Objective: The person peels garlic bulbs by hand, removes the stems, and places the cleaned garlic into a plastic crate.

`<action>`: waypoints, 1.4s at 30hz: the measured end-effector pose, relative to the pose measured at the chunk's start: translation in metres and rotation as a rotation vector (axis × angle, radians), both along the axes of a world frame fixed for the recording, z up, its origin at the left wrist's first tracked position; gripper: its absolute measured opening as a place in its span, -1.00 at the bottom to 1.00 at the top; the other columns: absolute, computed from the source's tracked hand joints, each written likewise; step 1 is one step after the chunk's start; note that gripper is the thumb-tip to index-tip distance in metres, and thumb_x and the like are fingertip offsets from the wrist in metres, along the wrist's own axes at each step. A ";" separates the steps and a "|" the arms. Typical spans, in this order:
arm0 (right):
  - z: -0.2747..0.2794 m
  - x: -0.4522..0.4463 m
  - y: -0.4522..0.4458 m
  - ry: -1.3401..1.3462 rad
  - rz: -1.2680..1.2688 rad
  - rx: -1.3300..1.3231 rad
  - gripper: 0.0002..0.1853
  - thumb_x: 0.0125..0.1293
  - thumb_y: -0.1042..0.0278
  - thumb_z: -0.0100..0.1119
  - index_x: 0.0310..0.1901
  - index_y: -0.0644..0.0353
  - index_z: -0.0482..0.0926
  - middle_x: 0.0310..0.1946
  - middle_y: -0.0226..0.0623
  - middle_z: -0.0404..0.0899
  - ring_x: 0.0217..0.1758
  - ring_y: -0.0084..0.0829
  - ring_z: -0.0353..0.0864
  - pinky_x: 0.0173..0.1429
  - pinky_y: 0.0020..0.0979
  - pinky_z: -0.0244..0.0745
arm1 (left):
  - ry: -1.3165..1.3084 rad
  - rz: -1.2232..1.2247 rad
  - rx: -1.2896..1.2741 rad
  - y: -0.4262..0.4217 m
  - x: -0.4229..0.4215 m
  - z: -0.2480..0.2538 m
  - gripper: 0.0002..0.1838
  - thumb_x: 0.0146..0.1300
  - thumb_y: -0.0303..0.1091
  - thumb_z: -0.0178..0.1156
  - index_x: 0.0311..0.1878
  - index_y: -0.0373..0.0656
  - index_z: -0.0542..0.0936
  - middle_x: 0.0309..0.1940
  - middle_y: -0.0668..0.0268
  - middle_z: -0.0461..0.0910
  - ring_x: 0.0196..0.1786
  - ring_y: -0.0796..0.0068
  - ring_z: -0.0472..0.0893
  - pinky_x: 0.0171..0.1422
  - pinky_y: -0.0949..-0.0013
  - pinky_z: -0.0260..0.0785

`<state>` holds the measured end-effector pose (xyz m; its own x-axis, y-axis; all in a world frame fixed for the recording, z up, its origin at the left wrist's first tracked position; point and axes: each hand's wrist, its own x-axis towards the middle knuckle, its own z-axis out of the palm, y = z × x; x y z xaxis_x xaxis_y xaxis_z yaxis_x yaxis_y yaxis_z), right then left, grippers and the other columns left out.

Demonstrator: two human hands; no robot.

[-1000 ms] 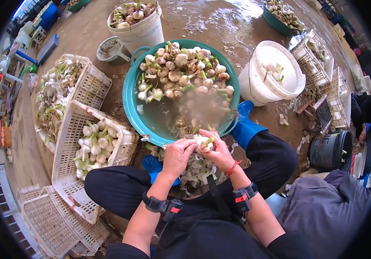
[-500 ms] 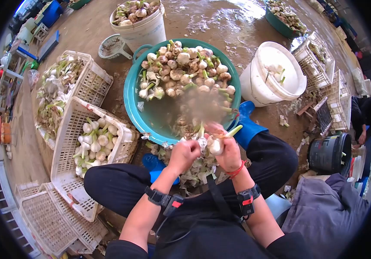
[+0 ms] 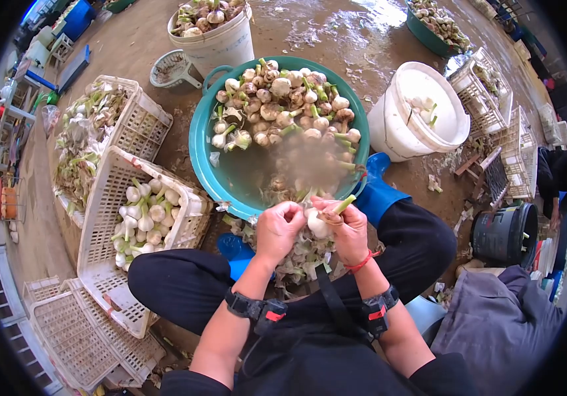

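Garlic bulb sits gripped in the fingers of the right hand; at its nine o'clock, the left hand has fingers curled closed; green tub at twelve.

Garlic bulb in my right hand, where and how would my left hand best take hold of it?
Probably by its round white body, pinched from the left: that side of the garlic bulb faces your left hand, while your right hand holds the other side and the green stalk points up and right in the picture.
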<state>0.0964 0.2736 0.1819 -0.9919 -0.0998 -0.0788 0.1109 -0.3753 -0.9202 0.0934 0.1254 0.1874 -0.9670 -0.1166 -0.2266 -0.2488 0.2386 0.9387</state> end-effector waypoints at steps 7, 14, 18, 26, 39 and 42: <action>-0.011 0.001 0.006 -0.281 -0.042 -0.420 -0.74 0.33 0.22 -0.01 -0.07 0.21 0.42 -0.14 -0.24 0.50 -0.01 -0.35 0.50 0.12 -0.33 0.39 | -0.250 -0.366 0.454 -0.007 0.022 -0.016 -0.64 0.07 -0.45 0.17 -0.01 -0.14 0.44 -0.11 0.43 0.47 -0.10 0.66 0.41 -0.09 0.53 0.33; -0.015 -0.023 -0.012 -0.574 -0.351 -0.292 -0.82 0.37 0.31 -0.16 -0.31 0.15 0.44 -0.28 -0.28 0.52 -0.24 -0.42 0.53 -0.18 -0.42 0.47 | -0.257 -0.594 0.263 -0.001 0.016 -0.049 -0.60 0.15 -0.42 0.21 0.05 -0.20 0.34 -0.25 0.40 0.49 -0.28 0.67 0.45 -0.21 0.54 0.35; -0.033 -0.030 -0.002 0.159 0.190 1.222 -0.83 0.23 0.32 0.03 -0.39 0.24 0.50 -0.33 -0.16 0.55 -0.30 -0.29 0.53 -0.25 -0.28 0.43 | -0.124 0.094 0.415 0.021 -0.006 -0.025 -0.78 0.09 -0.34 0.26 -0.25 -0.24 0.50 -0.51 0.32 0.52 -0.36 0.55 0.51 -0.24 0.47 0.35; 0.000 -0.146 0.116 -0.268 -0.172 -0.284 -0.50 0.38 -0.03 -0.23 -0.05 0.35 0.36 -0.25 -0.15 0.52 -0.18 -0.30 0.56 -0.11 -0.33 0.55 | -0.148 -0.205 -0.865 -0.054 -0.060 -0.169 -0.55 0.05 -0.10 0.18 -0.01 -0.12 0.47 -0.04 0.12 0.48 0.03 0.14 0.43 0.09 0.18 0.29; -0.074 -0.045 -0.024 -0.204 0.186 0.504 -0.64 0.19 0.29 0.19 0.02 0.20 0.49 -0.24 -0.35 0.55 -0.24 -0.56 0.49 -0.13 -0.51 0.42 | -0.553 0.031 0.175 -0.011 -0.054 -0.105 -0.34 0.32 0.19 -0.21 -0.34 -0.23 0.64 -0.58 0.33 0.56 -0.52 0.45 0.52 -0.41 0.34 0.33; -0.058 -0.036 -0.023 -0.302 0.243 0.195 -0.68 0.16 0.44 0.21 -0.02 0.20 0.50 -0.30 -0.50 0.55 -0.28 -0.69 0.50 -0.21 -0.61 0.42 | 0.141 0.042 -0.212 -0.003 -0.032 -0.089 -0.49 0.33 0.04 -0.13 -0.28 -0.22 0.63 -0.53 0.18 0.61 -0.43 0.20 0.57 -0.30 0.30 0.38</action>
<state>0.0604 0.2505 0.1240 -0.8708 -0.2820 -0.4027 0.4500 -0.1276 -0.8839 0.0611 0.1224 0.0981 -0.9805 -0.1883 -0.0561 -0.1331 0.4264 0.8947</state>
